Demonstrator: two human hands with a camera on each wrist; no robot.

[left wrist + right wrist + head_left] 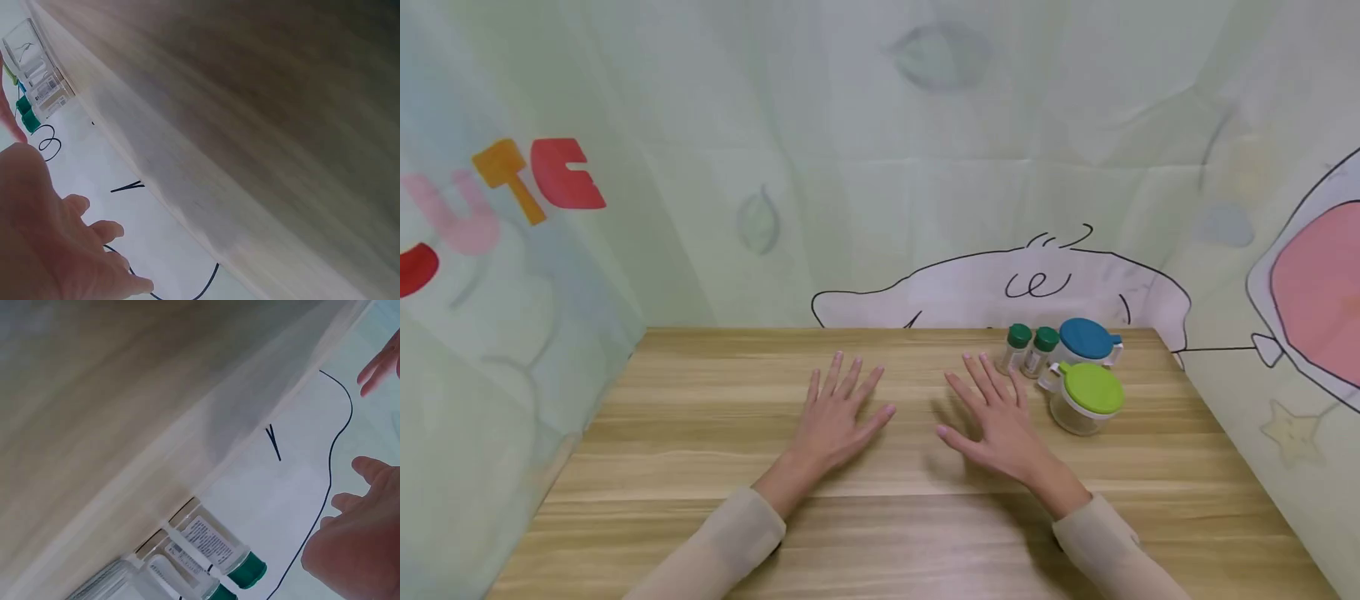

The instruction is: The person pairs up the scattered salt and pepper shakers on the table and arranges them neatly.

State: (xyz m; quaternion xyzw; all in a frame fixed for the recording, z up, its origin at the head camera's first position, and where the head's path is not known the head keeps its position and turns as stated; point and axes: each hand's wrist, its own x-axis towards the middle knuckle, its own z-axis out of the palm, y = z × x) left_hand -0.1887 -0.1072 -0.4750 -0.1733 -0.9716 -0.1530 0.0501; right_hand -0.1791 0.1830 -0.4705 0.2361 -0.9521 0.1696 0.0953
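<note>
In the head view my left hand is held palm down over the middle of the table, fingers straight and spread, holding nothing. My right hand is spread the same way to its right, also holding nothing. Just beyond the right fingertips stand two small clear spice jars with green caps, a left one and a right one. Beside them is a clear jar with a blue lid and a handle. In front of that stands a similar jar with a lime-green lid, nearest the right hand.
The wood-grain table meets a printed curtain at its back edge, and curtain hangs on both sides too. All the jars are grouped at the table's back right. In the right wrist view a spice jar shows a printed label.
</note>
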